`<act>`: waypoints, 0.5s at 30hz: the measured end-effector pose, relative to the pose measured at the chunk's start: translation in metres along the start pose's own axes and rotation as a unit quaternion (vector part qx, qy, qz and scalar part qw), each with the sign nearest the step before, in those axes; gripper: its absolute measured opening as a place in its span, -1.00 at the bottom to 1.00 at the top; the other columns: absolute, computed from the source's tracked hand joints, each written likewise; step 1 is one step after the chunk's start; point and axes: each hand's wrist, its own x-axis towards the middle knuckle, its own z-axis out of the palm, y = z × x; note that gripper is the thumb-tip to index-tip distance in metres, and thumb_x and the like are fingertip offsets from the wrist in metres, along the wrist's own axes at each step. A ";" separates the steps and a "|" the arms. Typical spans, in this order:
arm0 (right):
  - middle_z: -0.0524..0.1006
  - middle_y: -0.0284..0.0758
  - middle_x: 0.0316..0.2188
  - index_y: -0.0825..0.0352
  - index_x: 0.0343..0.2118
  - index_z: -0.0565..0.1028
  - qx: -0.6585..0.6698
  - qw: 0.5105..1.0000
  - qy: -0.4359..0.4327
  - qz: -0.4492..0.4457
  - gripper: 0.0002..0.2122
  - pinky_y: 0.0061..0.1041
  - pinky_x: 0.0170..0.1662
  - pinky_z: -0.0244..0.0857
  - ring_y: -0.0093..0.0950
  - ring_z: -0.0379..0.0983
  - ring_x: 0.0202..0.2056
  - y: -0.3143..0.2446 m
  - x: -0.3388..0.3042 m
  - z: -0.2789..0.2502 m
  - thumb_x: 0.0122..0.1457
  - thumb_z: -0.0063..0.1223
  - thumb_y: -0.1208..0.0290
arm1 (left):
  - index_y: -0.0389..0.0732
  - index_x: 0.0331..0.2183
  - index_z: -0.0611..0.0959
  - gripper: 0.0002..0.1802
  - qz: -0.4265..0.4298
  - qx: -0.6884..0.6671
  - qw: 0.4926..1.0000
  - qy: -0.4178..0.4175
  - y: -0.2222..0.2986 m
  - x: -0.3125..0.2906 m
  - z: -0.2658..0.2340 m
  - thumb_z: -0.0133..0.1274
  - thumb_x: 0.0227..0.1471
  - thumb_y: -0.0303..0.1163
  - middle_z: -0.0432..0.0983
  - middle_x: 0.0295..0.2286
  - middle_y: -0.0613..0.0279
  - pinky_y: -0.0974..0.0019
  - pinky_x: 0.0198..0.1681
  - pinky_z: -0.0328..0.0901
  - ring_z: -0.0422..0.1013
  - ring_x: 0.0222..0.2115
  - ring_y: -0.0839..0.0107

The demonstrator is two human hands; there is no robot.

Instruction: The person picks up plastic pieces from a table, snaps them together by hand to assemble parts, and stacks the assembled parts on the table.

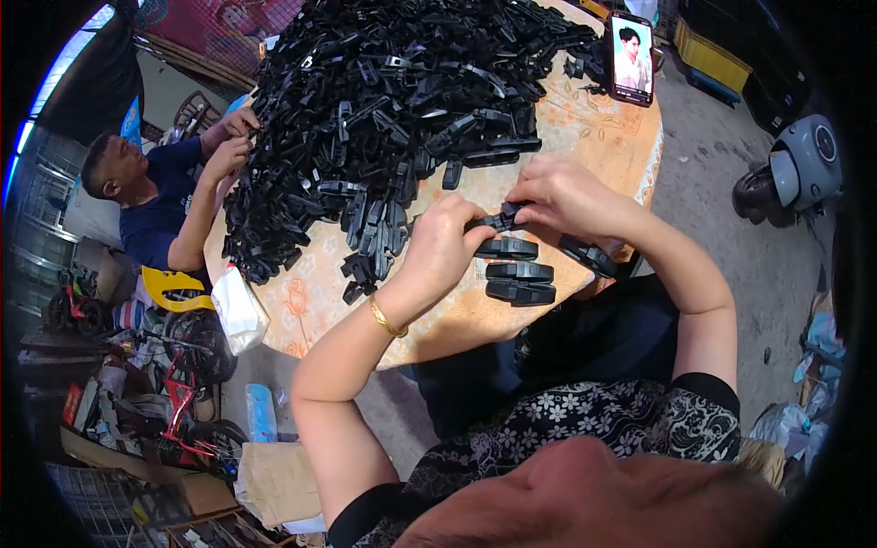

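Between my hands, above the near part of the table, is a small black plastic part (500, 222). My left hand (437, 239) pinches its left end with thumb and fingers, and my right hand (562, 196) pinches the other end. Fingers cover much of it, so its exact kind is hard to make out. Just below lie several oblong black plastic pieces (520, 272) in a rough stack toward me. Another such piece (587, 257) rests at the table edge under my right wrist. A large heap of black plastic parts (393, 110) spreads over the far and left side.
The table (594, 142) has a flowered cover and a rounded edge. At its far right a phone (632, 59) stands upright, screen lit. A co-worker (164, 196) handles parts at the left. A white bag (239, 310) hangs at the left edge; a grey scooter (795, 173) stands right.
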 end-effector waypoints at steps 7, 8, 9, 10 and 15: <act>0.50 -0.22 -0.46 0.34 -0.39 0.60 -0.027 0.999 -0.022 0.001 -0.77 -0.28 -0.23 0.31 -0.21 0.44 -0.29 0.011 -0.003 0.000 -0.11 0.28 0.34 | -0.33 -0.46 0.64 -0.86 0.003 0.002 1.000 -0.004 0.001 0.003 0.002 0.24 -0.16 -0.49 0.48 -0.48 0.06 0.22 -0.35 0.34 0.45 -0.44 0.13; 0.50 -0.22 -0.48 0.35 -0.38 0.60 -0.015 1.000 -0.013 -0.015 -0.76 -0.27 -0.24 0.31 -0.21 0.44 -0.31 0.013 -0.002 0.003 -0.11 0.28 0.33 | -0.33 -0.47 0.64 -0.86 0.026 -0.024 0.999 -0.001 -0.001 0.005 0.004 0.24 -0.16 -0.49 0.48 -0.49 0.05 0.22 -0.36 0.34 0.45 -0.45 0.13; 0.50 -0.22 -0.48 0.35 -0.38 0.60 -0.015 1.000 -0.013 -0.014 -0.76 -0.27 -0.24 0.31 -0.21 0.44 -0.31 0.014 0.000 0.008 -0.11 0.28 0.33 | -0.33 -0.48 0.64 -0.87 0.050 -0.049 0.998 0.002 -0.002 0.006 0.005 0.24 -0.16 -0.49 0.47 -0.49 0.05 0.21 -0.36 0.34 0.44 -0.46 0.13; 0.49 -0.23 -0.49 0.36 -0.39 0.59 0.009 0.999 -0.019 -0.029 -0.77 -0.29 -0.27 0.31 -0.21 0.44 -0.33 0.015 0.003 0.013 -0.11 0.29 0.35 | -0.33 -0.48 0.64 -0.87 0.051 -0.049 0.997 0.002 0.000 0.006 0.005 0.24 -0.16 -0.49 0.47 -0.49 0.05 0.21 -0.36 0.34 0.44 -0.46 0.13; 0.48 -0.25 -0.52 0.38 -0.43 0.56 0.061 0.997 -0.020 -0.031 -0.79 -0.33 -0.31 0.30 -0.25 0.44 -0.37 0.010 0.007 0.013 -0.10 0.30 0.39 | -0.31 -0.41 0.64 -0.81 0.054 0.009 0.998 -0.033 0.002 0.001 -0.004 0.24 -0.17 -0.45 0.50 -0.44 0.08 0.21 -0.25 0.31 0.41 -0.34 0.15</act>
